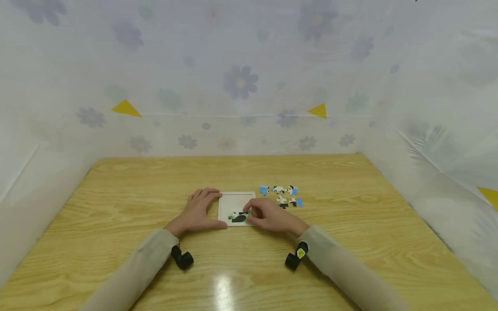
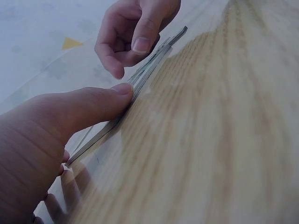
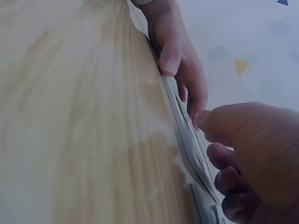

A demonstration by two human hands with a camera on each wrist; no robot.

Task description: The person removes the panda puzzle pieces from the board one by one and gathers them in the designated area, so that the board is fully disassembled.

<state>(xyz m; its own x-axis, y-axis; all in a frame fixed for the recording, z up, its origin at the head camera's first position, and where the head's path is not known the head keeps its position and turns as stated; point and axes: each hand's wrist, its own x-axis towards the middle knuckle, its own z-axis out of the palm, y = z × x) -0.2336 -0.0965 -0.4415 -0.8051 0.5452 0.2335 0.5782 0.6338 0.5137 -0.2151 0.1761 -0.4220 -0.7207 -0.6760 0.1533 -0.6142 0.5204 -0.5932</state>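
A square white puzzle tray (image 1: 237,194) lies flat on the wooden table, with joined puzzle pieces (image 1: 239,217) of a black-and-white panda picture along its near side. My left hand (image 1: 200,211) holds the tray by its left side, the thumb on the near edge and the fingers at the far left corner. Over the tray's right part is my right hand (image 1: 268,214), thumb and index finger bent toward each other above the pieces. From the left wrist, the right hand (image 2: 135,32) shows a gap between thumb and index finger, and I see nothing held there.
Several loose puzzle pieces (image 1: 279,189), blue, white and black, lie right of the tray beyond the right hand. The wooden table (image 1: 155,181) runs back to a flowered white sheet (image 1: 241,134), with more sheeting on both sides.
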